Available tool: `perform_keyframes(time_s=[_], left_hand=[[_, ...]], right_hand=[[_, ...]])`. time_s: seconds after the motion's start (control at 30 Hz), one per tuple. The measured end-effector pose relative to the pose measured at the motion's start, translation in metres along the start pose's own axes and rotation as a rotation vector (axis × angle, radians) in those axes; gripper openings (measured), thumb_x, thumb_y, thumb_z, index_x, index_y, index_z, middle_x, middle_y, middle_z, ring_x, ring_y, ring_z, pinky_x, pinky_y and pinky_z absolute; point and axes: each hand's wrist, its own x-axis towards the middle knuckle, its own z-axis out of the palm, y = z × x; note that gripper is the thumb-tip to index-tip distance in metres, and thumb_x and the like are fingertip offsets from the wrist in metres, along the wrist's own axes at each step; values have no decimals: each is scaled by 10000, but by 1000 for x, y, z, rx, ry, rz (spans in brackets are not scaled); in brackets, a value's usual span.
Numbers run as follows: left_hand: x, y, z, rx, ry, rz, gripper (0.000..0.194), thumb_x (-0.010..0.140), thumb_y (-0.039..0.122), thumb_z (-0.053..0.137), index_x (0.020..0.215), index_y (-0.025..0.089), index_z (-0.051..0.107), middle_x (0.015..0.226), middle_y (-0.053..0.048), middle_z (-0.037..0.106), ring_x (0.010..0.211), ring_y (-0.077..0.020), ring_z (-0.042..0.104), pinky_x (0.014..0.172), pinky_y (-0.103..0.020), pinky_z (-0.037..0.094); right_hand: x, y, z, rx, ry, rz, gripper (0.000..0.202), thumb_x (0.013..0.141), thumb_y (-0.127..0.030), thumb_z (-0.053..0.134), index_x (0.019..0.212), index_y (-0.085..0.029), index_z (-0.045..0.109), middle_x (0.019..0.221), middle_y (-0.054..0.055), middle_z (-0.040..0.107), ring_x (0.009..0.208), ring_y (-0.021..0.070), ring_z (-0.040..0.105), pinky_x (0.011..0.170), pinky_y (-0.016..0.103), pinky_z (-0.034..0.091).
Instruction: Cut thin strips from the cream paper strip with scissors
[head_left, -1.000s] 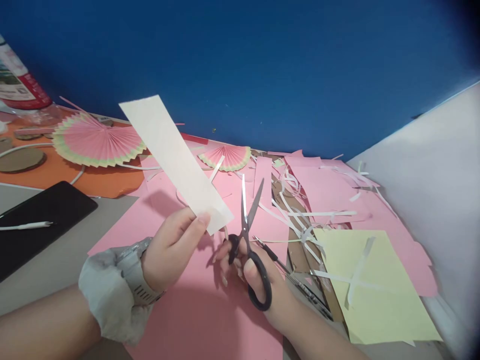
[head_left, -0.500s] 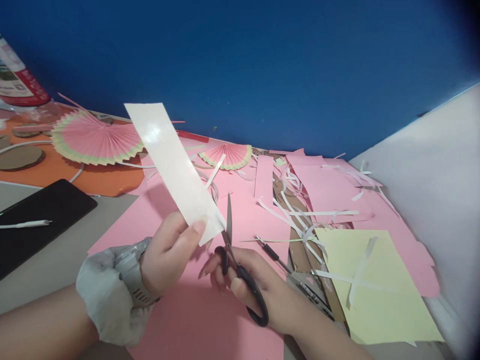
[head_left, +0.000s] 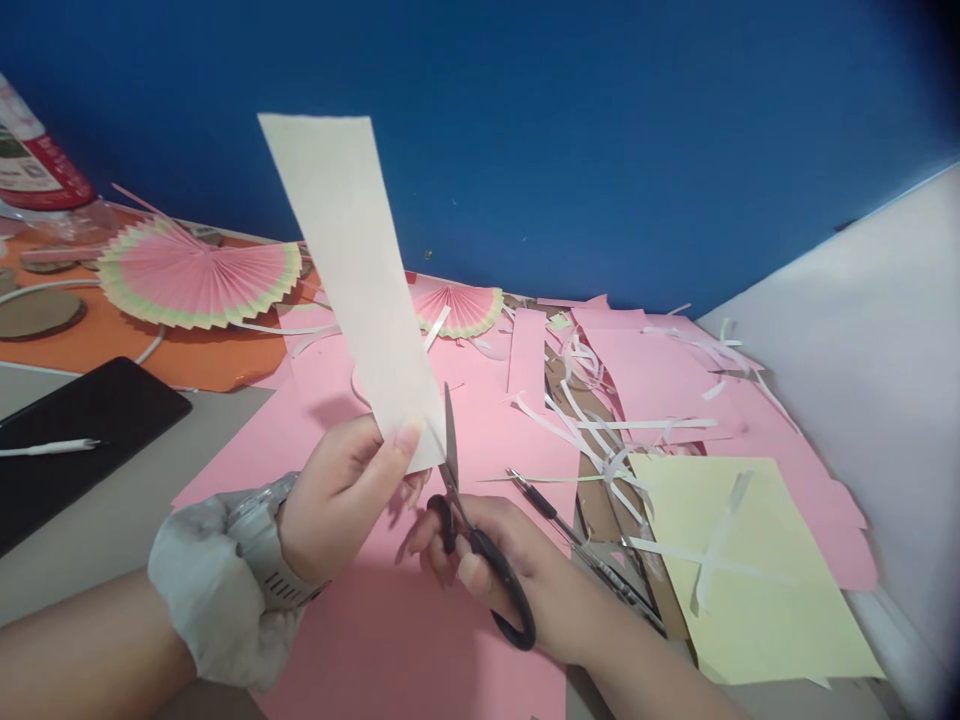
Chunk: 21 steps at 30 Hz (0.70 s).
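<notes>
My left hand (head_left: 341, 500) pinches the lower end of a white paper strip (head_left: 360, 270) between thumb and fingers. The strip rises at a slight tilt in front of the blue wall. In my right hand (head_left: 502, 560) is a pair of scissors (head_left: 451, 455) with black handles, its blades pointing up. The blades meet the strip's lower right edge, close to my left thumb. Below both hands lies a sheet of pink paper (head_left: 420, 620).
Two folded pink fans (head_left: 202, 275) with yellow-green rims lie behind. A black tablet (head_left: 90, 440) is at left, near a bottle (head_left: 45, 170). At right are white paper scraps (head_left: 577, 370), a black pen (head_left: 540, 497) and a yellow sheet (head_left: 772, 600).
The paper strip has swung more upright, its top moving up and right, and its face has lost the glare. My right hand with the scissors has barely moved.
</notes>
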Motion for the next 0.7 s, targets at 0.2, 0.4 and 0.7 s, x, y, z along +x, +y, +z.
perform_keyframes(time_s=[0.2, 0.4, 0.7], left_hand=[[1, 1, -1, 89, 48, 78, 392, 879, 309, 391, 505, 194, 365, 447, 43, 331, 388, -77, 349, 382, -214, 311], [-1, -1, -2, 117, 32, 111, 375, 879, 266, 384, 514, 184, 370, 450, 41, 370, 400, -70, 374, 397, -201, 323], [1, -4, 0, 132, 34, 137, 363, 891, 261, 360, 537, 185, 343, 461, 55, 331, 398, -63, 334, 387, -193, 294]], right_hand=[[-1, 2, 0, 0, -34, -11, 589, 754, -705, 407, 878, -148, 555, 688, 10, 435, 603, 135, 372, 553, 256, 329], [-1, 0, 0, 2, -34, 3, 592, 736, -720, 409, 850, -154, 540, 677, 7, 436, 587, 129, 353, 525, 248, 311], [0, 2, 0, 48, -40, 17, 591, 723, -711, 448, 850, -141, 539, 669, -4, 421, 578, 116, 344, 521, 238, 302]])
